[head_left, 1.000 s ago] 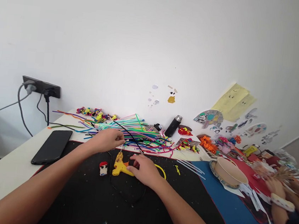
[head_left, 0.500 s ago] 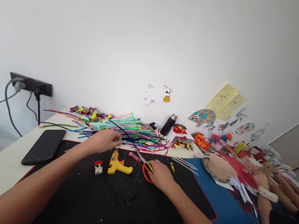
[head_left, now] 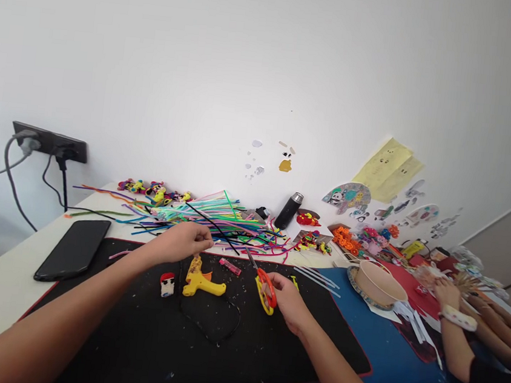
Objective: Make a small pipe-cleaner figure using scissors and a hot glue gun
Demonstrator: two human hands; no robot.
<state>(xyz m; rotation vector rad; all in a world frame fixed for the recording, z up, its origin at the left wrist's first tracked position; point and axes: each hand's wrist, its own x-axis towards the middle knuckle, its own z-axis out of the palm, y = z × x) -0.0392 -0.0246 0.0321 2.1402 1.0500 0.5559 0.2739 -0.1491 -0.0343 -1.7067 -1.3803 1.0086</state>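
My right hand (head_left: pixel 287 301) grips the scissors (head_left: pixel 266 290) by their red and yellow handles, blades pointing up and to the left. Above the back edge of the black mat, my left hand (head_left: pixel 184 242) is closed in a pinch; what its fingertips hold, if anything, is too small to make out. Just below the left fingertips stands a yellow glue gun (head_left: pixel 202 284), its cord curling over the mat. A small white figure with a red top (head_left: pixel 166 284) lies left of the glue gun. Between my hands is a pink tube-like object (head_left: pixel 230 266).
Colourful pipe cleaners (head_left: pixel 216 215) are heaped along the wall, beside a black flask (head_left: pixel 289 211). A phone (head_left: pixel 73 250) lies at left, clear glue sticks (head_left: pixel 319 278) at right. Farther right are a beige bowl (head_left: pixel 378 283) and another person's hand (head_left: pixel 448 294).
My right hand has raised the scissors from the mat and turned them so the blades point more upward. My left hand has shifted slightly right, still pinched.
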